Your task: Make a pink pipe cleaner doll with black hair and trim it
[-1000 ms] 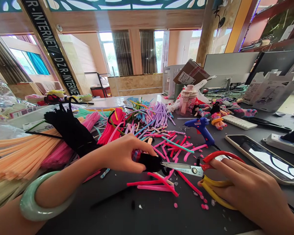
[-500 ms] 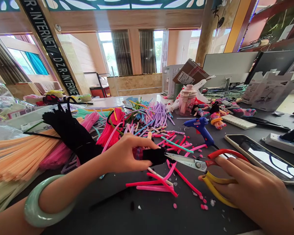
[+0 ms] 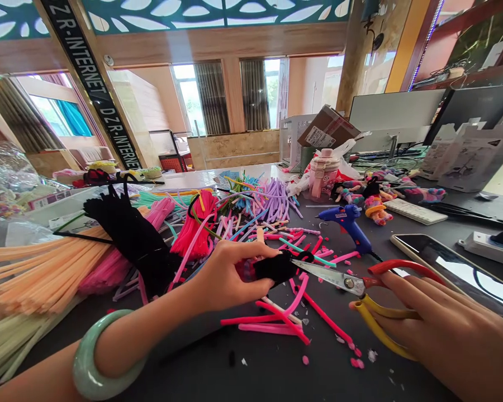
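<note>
Pinched between the thumb and fingers of my left hand is a fuzzy black piece, with a bit of purple and red showing inside the grip. My right hand is wrapped round the red and yellow handles of the scissors. The blades point left and look nearly closed, their tips touching the right edge of the black piece. Pink and red pipe cleaner pieces lie on the dark table just below.
Bundles of black, peach and hot pink pipe cleaners lie left and centre. A blue glue gun, a phone, small dolls and a pink bottle stand or lie to the right.
The view has tilted up slightly, so the scene sits lower and further right. The scissor blades look more closed at the black piece, and a small black loop now shows beyond the tips.
</note>
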The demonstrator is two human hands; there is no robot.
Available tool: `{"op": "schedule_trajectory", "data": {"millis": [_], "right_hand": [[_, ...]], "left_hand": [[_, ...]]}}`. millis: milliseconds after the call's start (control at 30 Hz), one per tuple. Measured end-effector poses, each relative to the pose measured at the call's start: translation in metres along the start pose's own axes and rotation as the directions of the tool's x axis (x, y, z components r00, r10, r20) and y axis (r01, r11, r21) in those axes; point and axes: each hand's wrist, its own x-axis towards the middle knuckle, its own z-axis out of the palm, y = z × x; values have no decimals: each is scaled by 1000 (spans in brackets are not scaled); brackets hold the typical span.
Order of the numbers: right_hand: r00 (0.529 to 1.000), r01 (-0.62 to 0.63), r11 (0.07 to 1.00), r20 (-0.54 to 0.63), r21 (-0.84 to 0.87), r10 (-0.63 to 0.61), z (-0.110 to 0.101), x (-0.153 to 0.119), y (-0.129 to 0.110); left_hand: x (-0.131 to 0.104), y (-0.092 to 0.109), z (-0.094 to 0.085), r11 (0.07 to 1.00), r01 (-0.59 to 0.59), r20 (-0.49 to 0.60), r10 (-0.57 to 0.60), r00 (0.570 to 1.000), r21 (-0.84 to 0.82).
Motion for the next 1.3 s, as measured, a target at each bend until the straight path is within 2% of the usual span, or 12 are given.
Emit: {"op": "schedule_trajectory", "data": {"millis": [100,367,500,733,833,1000,1167,1300], "right_hand": [[1000,-30,1000,-10,-4,30,0,1,0],[999,-29,999,-44,-17,28,-1,9,-5],[997,-59,998,-39,35,61,1,5,-5],[997,-69,998,-44,4,70,4,4,-8],[995,-96,995,-32,8,96,6,1,-6],[997,-62,998,-39,-2,62,7,0,-2],[995,-96,995,-34,2,96,4,3,-7],[990,-141,990,-23,17,141,3,4,-11]], "left_hand": [[-2,-4,6,1000,9,-45,-9,999,-5],[-2,-11,15,1000,12,-74,-14,997,-26],[-2,-15,19,999,20,-110,-25,994,-46],[-5,-4,21,998,46,-139,-51,989,-39],[-8,-4,23,1000,15,-174,-17,985,-15],[-11,-7,25,999,-45,-204,49,978,25],[-14,-5,28,995,-92,-210,97,973,35],[-17,-12,35,995,-102,-243,103,964,18]]}}
